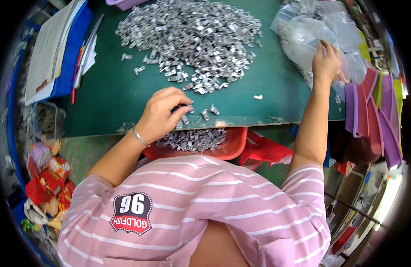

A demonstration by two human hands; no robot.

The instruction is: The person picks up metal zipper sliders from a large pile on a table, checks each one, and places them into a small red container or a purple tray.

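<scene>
My left hand [163,109] is closed at the table's near edge, thumb and fingertips together on a small silver metal clip [191,108]. A few loose metal clips [204,115] lie just right of these fingers. Beyond them spreads a large heap of the same clips [201,35] on the green tabletop [241,104]. Over at the right, my right hand [326,62] is on a clear plastic bag [303,35], its bent fingers close together at the film. Below the table edge, in front of my body, a red basket [239,142] holds more clips.
At the left stand a blue file tray [69,66] with papers, pens, and a clear tub [49,120]. Purple and red plastic bins [372,115] are stacked at the right edge. Coloured wrappers [47,182] lie low on the left. A small pale scrap [258,97] rests on the table.
</scene>
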